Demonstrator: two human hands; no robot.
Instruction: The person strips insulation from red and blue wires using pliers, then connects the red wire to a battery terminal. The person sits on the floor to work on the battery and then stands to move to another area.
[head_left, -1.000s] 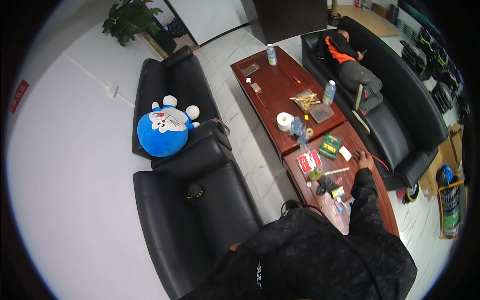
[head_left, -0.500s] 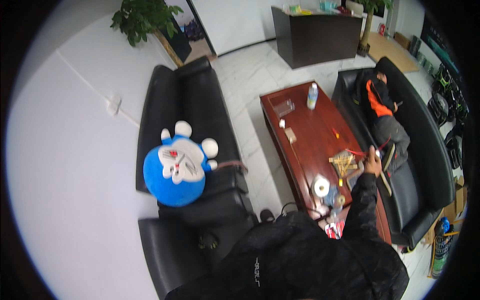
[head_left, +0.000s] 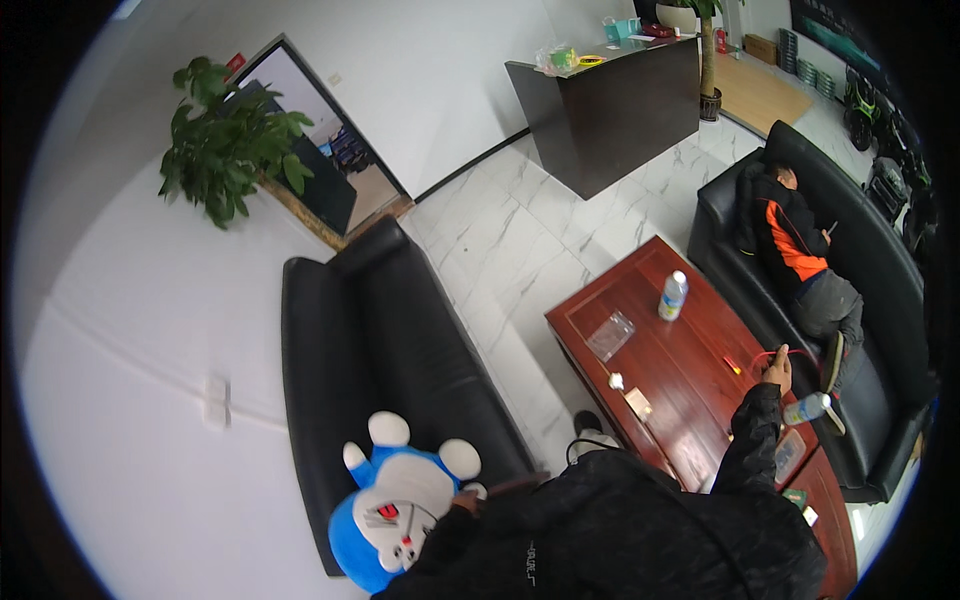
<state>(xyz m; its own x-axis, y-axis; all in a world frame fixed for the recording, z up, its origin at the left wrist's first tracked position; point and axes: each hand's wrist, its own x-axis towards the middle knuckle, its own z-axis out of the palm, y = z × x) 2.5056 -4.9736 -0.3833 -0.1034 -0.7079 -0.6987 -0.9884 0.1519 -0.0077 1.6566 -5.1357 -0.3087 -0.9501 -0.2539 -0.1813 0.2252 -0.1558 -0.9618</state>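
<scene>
My right hand is closed over the right side of the dark red wooden table. A thin red cord loops out of its fingers on both sides. Just beside that wrist is a clear plastic bottle with a coloured label. On the black sofa to the left lies a large blue and white plush toy. My left hand is low at the toy's side, partly covered by my black jacket. Its fingers are too small and hidden to read. A small red and yellow item lies on the table.
Another bottle, a clear plastic tray and a small beige block sit on the table. Someone in black and orange lies on the right-hand sofa. Behind are a dark counter and a leafy plant.
The view has swung, so the table and plush toy sit lower. My left hand has come into sight by the toy. My right hand still holds the red cord; my arm now covers the wooden sticks.
</scene>
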